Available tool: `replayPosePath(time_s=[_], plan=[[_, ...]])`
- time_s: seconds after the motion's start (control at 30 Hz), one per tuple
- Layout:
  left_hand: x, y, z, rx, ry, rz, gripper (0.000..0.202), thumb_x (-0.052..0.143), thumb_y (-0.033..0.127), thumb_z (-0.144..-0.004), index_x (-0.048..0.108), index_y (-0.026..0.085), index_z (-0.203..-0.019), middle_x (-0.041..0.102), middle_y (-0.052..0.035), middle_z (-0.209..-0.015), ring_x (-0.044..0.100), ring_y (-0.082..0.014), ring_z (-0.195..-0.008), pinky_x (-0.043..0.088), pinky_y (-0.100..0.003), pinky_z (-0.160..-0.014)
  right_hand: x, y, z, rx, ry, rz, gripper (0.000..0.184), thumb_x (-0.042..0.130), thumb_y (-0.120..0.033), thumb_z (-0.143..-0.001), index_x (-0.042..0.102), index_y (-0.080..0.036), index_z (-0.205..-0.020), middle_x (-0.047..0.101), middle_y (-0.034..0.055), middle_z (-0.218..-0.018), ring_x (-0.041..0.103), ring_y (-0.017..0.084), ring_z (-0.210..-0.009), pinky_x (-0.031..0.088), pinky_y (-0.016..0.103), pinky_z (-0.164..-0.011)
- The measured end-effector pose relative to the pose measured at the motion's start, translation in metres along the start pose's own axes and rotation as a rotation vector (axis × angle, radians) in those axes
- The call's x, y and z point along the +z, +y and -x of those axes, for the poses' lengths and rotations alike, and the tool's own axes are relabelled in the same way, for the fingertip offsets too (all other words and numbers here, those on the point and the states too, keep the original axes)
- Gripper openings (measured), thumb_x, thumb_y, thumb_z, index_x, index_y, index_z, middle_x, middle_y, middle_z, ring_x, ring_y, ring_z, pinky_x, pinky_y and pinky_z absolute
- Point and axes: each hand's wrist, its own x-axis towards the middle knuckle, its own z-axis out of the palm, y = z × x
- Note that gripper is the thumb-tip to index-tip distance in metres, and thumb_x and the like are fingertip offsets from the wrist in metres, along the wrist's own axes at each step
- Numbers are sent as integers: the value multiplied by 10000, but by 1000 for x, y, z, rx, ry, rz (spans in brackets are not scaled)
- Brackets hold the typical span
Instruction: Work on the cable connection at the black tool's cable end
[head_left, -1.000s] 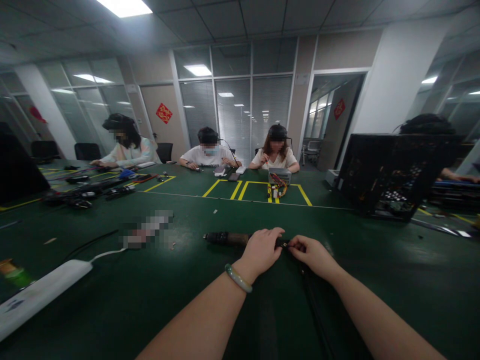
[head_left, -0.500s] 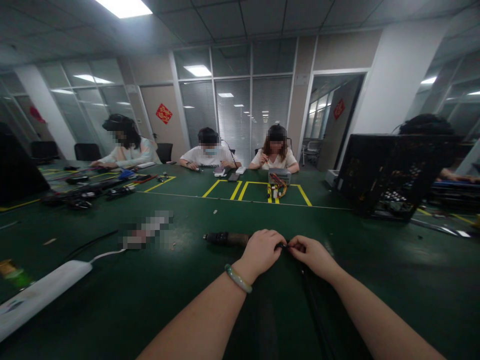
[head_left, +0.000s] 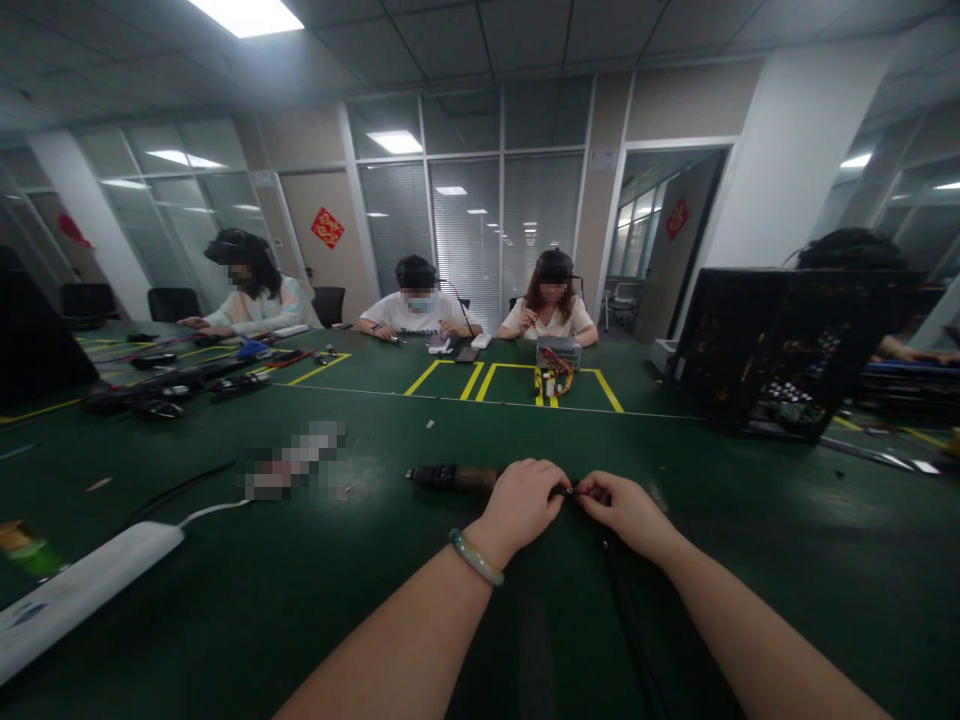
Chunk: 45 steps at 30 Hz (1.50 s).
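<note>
An electric screwdriver (head_left: 457, 478), dark and cylindrical with a ribbed front part, lies on the green table with its metal tip pointing left. My left hand (head_left: 525, 498) is closed around its rear end and hides that part. Close on the right, my right hand (head_left: 619, 505) pinches a small dark piece at the tail of the tool, seemingly the end of a black cord (head_left: 626, 600). The fingertips of both hands almost meet. From under my right hand the cord runs down toward the near edge of the view.
A white power strip (head_left: 82, 595) lies at the near left. Black cables (head_left: 172, 385) crowd the far left. A black computer case (head_left: 780, 350) stands at the right. Across the table sit several people, with a power supply unit (head_left: 559, 352) before one.
</note>
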Motion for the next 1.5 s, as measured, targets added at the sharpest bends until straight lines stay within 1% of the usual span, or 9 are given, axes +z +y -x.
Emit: replayPosePath(time_s=[0.2,0.4,0.53,0.8,1.13,1.23,1.5], plan=[[0,1,-1,-4,-5,-14,130,571,176,-863,593,223,-983,624,5,-1025,549,-176,-985,417,-330,-910,-1,-3,1,-5,3,-20,181,566,-344,-845,665,-214,-922,673,4,-792,590,158,-696,422,256,-611],[3,1,0,-72,9,-32,182,609,203,-837,558,213,-1011,614,-12,-982,555,-191,-966,428,-332,-884,2,3,-1,-13,26,-12,179,575,-347,-838,663,-203,-897,672,4,-771,583,154,-678,411,249,-599],[4,1,0,-50,12,-17,185,600,193,-838,563,216,-1017,616,-14,-999,553,-196,-978,425,-343,-903,2,3,-2,-14,17,-17,172,575,-345,-840,662,-211,-902,679,5,-796,590,158,-699,420,252,-613],[3,-1,0,3,8,2,130,581,180,-850,600,211,-974,626,-13,-1021,550,-192,-988,416,-348,-916,1,1,0,-16,22,3,161,581,-335,-836,664,-220,-911,681,-1,-799,589,160,-701,418,260,-617],[3,-2,0,11,33,12,151,598,181,-836,592,229,-979,625,7,-998,548,-185,-957,420,-334,-894,-2,-7,2,-1,18,-6,160,577,-334,-837,663,-214,-900,676,-3,-782,592,157,-691,419,254,-606],[2,-1,0,1,37,7,167,597,175,-835,586,230,-992,624,5,-992,548,-183,-953,418,-330,-890,-1,-6,2,-7,16,-9,163,575,-333,-837,663,-210,-896,679,-2,-783,587,154,-686,414,250,-603],[2,0,-1,4,16,-1,133,582,175,-843,598,221,-967,625,-5,-993,545,-188,-962,408,-331,-895,0,-3,0,-1,15,5,171,573,-337,-834,668,-213,-905,671,-3,-769,572,153,-676,403,250,-595]])
